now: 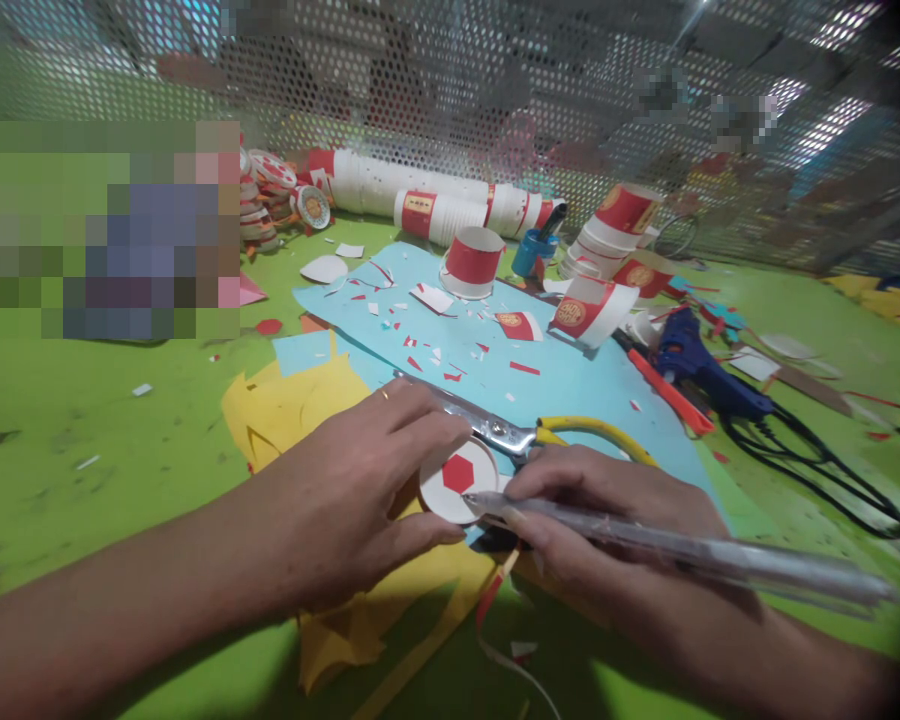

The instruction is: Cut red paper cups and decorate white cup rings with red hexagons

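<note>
A round white paper disc (436,497) with a raised rim, like a cup bottom, is gripped between the thumb and fingers of my left hand (352,475). At its middle is a red hexagon (458,470). My right hand (607,505) is closed around a clear-barrelled pen (690,548), whose tip touches or nearly touches the hexagon's lower edge. Just beyond the disc lie scissors (495,428) with yellow handles, partly hidden by my hands. Light blue paper (592,385) and crumpled yellow paper (300,395) spread beneath.
Red-and-white paper cups (474,262) stand beyond the scraps, with stacked cups (412,185) lying along the back. A blue glue gun (709,370) with black cord and a red-orange cutter-like tool (671,390) lie at right. A perforated metal screen (420,90) closes off the back.
</note>
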Demonstrator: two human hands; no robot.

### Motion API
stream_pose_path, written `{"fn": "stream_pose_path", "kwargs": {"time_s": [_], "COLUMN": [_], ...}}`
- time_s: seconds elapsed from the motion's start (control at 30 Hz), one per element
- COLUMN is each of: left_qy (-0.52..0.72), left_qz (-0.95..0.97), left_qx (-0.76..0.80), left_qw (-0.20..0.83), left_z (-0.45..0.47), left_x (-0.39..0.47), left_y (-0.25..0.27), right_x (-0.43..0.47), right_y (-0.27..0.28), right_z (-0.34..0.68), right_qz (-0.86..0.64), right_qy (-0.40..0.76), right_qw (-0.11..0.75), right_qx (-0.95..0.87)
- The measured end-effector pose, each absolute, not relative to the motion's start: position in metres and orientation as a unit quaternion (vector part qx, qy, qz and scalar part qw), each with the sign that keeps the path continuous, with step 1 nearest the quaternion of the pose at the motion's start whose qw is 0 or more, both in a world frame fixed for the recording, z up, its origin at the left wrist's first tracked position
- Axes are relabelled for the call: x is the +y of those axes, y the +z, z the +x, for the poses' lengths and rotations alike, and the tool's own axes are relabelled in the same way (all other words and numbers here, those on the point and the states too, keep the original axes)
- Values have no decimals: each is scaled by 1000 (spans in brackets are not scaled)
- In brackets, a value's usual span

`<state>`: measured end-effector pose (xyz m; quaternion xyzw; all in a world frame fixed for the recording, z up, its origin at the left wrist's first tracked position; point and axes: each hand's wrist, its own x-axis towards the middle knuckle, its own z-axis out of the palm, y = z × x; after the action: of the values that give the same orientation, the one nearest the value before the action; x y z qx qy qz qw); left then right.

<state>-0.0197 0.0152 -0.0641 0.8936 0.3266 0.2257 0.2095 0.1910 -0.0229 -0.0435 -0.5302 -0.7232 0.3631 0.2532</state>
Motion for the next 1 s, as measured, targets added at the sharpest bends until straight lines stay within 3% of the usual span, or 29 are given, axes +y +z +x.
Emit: {"fn": "stream_pose_path", "kwargs": {"time_s": [1.0], "left_qy": [231], "left_qz": [893], "left_qx": [326], "left_qw": [205], "left_z": [-19], "left_x": [14], "left_y": [-65], "right_x": [-24], "right_y": [-47], "right_z": [190], "right_qz": [-528], "right_qy": [346], "right_qw": [267], "right_qx": [-729]}}
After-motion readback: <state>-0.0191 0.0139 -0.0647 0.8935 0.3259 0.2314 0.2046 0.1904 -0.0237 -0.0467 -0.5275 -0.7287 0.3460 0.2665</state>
